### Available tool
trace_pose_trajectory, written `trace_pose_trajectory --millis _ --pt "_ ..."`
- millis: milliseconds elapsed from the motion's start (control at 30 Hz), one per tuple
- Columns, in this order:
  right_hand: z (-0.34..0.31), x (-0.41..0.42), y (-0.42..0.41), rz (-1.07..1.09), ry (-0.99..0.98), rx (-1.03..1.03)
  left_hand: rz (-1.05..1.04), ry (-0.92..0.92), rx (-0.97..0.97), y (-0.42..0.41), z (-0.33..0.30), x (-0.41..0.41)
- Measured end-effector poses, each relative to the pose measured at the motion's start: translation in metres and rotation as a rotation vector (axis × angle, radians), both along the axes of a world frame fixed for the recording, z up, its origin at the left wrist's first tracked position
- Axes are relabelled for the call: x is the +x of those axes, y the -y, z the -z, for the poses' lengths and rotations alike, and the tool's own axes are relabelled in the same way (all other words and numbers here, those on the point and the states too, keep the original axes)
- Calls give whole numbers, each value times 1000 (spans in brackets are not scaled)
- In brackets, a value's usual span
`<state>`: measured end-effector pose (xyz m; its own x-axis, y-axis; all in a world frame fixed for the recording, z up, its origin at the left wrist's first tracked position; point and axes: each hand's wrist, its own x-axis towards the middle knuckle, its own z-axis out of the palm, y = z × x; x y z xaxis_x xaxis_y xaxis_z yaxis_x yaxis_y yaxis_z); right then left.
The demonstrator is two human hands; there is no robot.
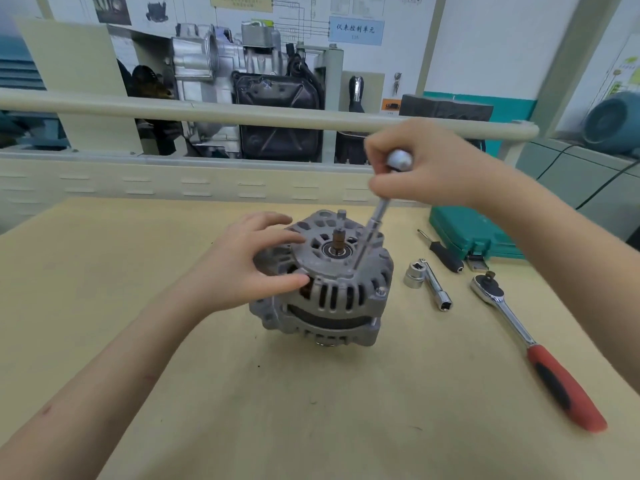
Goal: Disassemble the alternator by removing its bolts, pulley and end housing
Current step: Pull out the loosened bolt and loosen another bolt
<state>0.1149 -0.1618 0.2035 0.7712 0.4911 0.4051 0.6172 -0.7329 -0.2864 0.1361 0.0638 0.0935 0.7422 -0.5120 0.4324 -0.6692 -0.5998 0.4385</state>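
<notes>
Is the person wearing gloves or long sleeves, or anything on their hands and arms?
No gloves, no sleeves in view. Both the left hand and the right hand are bare, with bare forearms. No rings, watch or bracelets show. The left forearm has a few small reddish scratch marks.

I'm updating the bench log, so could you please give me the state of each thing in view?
alternator: upright, shaft bare
left hand: steadying the alternator
right hand: gripping the driver
driver: tilted, tip on the housing
ratchet: lying unused
socket: loose on the table
green case: closed
</notes>
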Motion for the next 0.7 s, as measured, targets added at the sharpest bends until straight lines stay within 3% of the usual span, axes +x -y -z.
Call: trace_pose_trajectory --millis 200,367,533,700 --pt "21 -4 10 -27 -70 -108 65 -52 -82 -3 12 13" --pt "27 -2 2 -68 -29 -77 107 -47 -117 -5 18 16" --pt "20 -2 1 -81 12 -38 65 -84 -202 -6 24 17" --pt "24 -1 -7 -64 -6 -132 39 -40 -233 -2 25 8"
